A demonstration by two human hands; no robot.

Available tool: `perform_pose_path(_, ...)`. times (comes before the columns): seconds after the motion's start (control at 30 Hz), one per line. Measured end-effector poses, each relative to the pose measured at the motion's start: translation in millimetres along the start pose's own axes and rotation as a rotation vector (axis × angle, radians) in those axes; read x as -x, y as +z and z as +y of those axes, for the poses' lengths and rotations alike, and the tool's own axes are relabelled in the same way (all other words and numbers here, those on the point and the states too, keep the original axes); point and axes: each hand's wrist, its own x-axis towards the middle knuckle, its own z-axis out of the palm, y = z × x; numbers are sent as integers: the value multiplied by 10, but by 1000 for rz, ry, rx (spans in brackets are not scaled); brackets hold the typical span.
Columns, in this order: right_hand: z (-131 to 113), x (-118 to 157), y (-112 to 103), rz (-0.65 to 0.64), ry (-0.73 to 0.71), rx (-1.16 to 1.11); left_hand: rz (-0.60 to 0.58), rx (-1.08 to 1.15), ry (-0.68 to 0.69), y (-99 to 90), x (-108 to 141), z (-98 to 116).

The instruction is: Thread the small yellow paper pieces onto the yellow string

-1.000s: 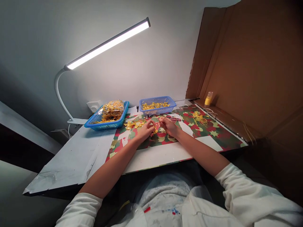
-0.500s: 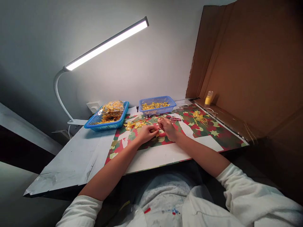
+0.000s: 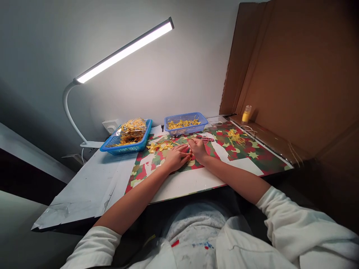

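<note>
Over the patterned mat, my left hand [image 3: 177, 158] rests low with its fingers bent together toward the right. A small yellow piece [image 3: 190, 157] shows at its fingertips, mostly hidden. Just to the right, almost touching, my right hand [image 3: 198, 151] is closed in a pinch; what sits in its fingers is too small to name. A thin line like a cord shows by its fingertips. Behind my left hand lie several yellow ribbon bows [image 3: 159, 146] with thin strings. A pink-handled tool [image 3: 206, 139] lies behind my right hand, partly covered.
A blue basket [image 3: 123, 151] with yellow pieces and a clear bag stands back left. Another blue basket [image 3: 186, 130] holds yellow stringed pieces. Yellow strings [image 3: 236, 138] lie right, near a small bottle [image 3: 246, 114]. A lamp [image 3: 126, 50] hangs above; cardboard [image 3: 303, 74] walls the right side.
My left hand has shifted slightly right and turned flatter, its back now more upward. My right hand stays close by, its fingers curled tighter. The view has tilted a little.
</note>
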Motion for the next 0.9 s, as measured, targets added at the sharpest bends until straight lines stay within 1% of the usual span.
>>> perform_pose_path(0.2,-25,4,3,-6,-10,-18,-29,42,-27,-30,7,9)
perform_pose_path(0.33,-35,12,-4,-38,-16,-66,-14,84,-40,-32,1,27)
perform_pose_path(0.47,-18,-36,-32,-176,52,-162,13,196,-42,-27,-20,20)
perform_pose_path(0.53,-2,-80,-55,-236,63,-183,60,266,-95,-42,-28,0)
perform_pose_path(0.6,3,-121,-80,-286,45,-183,86,334,-177,-73,-33,-25)
perform_pose_path(0.67,-15,-148,-102,-362,45,-202,55,418,-261,-115,-35,-45)
perform_pose_path(0.77,-84,-158,-124,-480,88,-249,-28,589,-353,-170,-47,-52)
perform_pose_path(0.9,-189,-146,-136,-555,133,-304,-95,770,-373,-215,-70,-31)
